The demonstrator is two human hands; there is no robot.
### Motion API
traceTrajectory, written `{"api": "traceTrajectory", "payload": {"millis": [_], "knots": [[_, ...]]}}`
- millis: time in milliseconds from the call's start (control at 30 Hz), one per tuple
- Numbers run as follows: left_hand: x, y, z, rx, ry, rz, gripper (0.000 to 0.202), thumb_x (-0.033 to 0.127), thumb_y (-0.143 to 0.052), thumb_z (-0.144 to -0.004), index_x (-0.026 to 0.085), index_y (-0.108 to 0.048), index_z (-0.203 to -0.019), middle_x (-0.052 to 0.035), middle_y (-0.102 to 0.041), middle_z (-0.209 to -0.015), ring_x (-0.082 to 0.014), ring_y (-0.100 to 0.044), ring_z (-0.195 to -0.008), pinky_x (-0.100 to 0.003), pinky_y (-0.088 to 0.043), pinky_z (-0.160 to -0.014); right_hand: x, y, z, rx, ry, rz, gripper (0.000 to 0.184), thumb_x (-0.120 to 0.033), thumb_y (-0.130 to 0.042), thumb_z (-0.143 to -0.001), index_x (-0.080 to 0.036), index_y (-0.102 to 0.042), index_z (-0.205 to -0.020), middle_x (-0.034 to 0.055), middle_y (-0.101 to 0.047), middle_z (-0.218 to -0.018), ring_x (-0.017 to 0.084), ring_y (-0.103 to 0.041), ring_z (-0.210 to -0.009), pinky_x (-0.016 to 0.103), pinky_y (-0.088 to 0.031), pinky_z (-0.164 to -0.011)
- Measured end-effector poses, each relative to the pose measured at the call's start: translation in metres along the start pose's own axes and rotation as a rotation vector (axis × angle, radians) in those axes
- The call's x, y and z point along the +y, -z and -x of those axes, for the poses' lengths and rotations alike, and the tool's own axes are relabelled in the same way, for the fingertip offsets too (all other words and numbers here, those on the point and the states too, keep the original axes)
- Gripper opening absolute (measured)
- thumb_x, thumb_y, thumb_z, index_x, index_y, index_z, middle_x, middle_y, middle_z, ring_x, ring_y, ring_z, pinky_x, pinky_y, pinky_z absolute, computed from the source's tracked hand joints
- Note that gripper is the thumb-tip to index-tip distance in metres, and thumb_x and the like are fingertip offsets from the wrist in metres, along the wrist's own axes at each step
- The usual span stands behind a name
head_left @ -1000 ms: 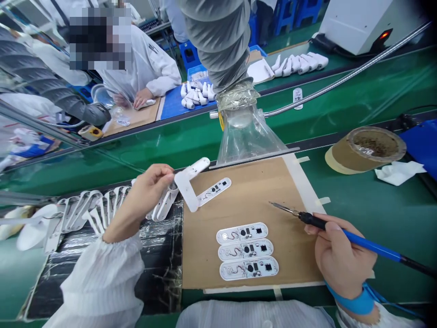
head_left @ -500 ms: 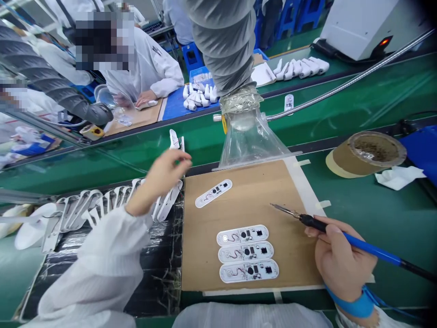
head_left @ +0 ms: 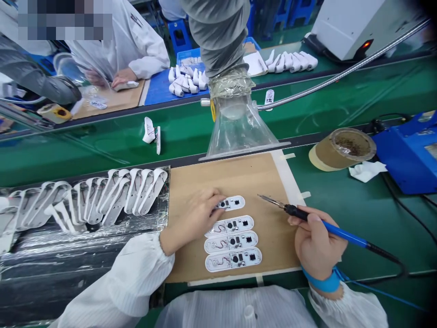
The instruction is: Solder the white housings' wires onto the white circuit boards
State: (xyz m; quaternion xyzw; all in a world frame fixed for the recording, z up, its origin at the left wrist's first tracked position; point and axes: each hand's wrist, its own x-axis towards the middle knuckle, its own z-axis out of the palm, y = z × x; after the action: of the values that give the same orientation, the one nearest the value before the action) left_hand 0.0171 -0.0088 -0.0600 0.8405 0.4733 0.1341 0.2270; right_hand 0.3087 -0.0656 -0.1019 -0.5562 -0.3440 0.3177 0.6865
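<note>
My left hand [head_left: 200, 213] is closed over the left end of a white oval panel with a circuit board [head_left: 235, 202], which lies on the cardboard sheet [head_left: 191, 180]; its fingertips are partly hidden. Below it, three similar panels [head_left: 229, 226] form a close stack of rows, each with a thin wire and dark components. In my right hand [head_left: 319, 243] is a soldering iron [head_left: 307, 214] with a blue and black handle. Its bare tip points left, above the cardboard and apart from the panels. A blue band circles my right wrist.
White handle-shaped shells [head_left: 116, 193] line the black mat at left. A clear extraction hood [head_left: 239, 123] hangs behind the cardboard. To the right stand a round tip-cleaning pot [head_left: 341, 150], crumpled tissue [head_left: 368, 171] and a blue station [head_left: 409, 155]. A co-worker [head_left: 116, 50] sits across the green belt.
My left hand has come from near the belt down to the cardboard and onto the loose panel, which now lies nearer the three others. My right hand keeps holding the soldering iron.
</note>
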Motion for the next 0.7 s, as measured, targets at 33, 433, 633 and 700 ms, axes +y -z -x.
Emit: {"api": "traceTrajectory", "payload": {"millis": [33,433,633,700], "knots": [[0.005,-0.002,0.001,-0.014,-0.006,0.021,0.027,0.019,-0.060,-0.104,0.020,-0.071,-0.129,-0.0100,-0.071,-0.124,-0.0257,-0.069,-0.115,-0.046,-0.061,-0.102,0.000,0.000,0.000,0.002,-0.003,-0.005,0.017,-0.032,-0.074,-0.094,-0.018,-0.084,-0.092,0.0032,-0.074,-0.067,0.021,-0.072,-0.061,0.037,-0.059,-0.065],[-0.045,0.063,-0.023,0.093,0.126,0.001,0.032,0.032,-0.050,-0.106,0.024,-0.076,-0.123,-0.0095,-0.080,-0.127,-0.0270,-0.076,-0.116,-0.045,-0.062,-0.104,0.009,0.005,0.003,-0.025,-0.022,0.080,0.026,-0.041,-0.072,-0.098,-0.018,-0.082,-0.095,0.0054,-0.075,-0.070,0.022,-0.072,-0.064,0.037,-0.059,-0.064],[-0.092,0.108,-0.132,0.164,0.115,-0.165,0.029,0.031,-0.054,-0.100,0.021,-0.080,-0.106,-0.0091,-0.081,-0.110,-0.0265,-0.077,-0.104,-0.040,-0.062,-0.098,0.010,0.002,0.002,-0.020,-0.003,0.100,0.030,-0.047,-0.074,-0.097,-0.019,-0.084,-0.093,0.0063,-0.075,-0.070,0.024,-0.072,-0.062,0.036,-0.061,-0.058],[-0.089,0.109,-0.170,0.210,0.046,-0.178,0.022,0.033,-0.062,-0.102,0.021,-0.079,-0.106,-0.0088,-0.079,-0.113,-0.0253,-0.076,-0.104,-0.040,-0.063,-0.096,0.012,0.000,0.001,-0.004,-0.007,0.075,0.032,-0.051,-0.076,-0.095,-0.020,-0.084,-0.090,0.0061,-0.074,-0.067,0.025,-0.071,-0.058,0.036,-0.060,-0.055]]}}
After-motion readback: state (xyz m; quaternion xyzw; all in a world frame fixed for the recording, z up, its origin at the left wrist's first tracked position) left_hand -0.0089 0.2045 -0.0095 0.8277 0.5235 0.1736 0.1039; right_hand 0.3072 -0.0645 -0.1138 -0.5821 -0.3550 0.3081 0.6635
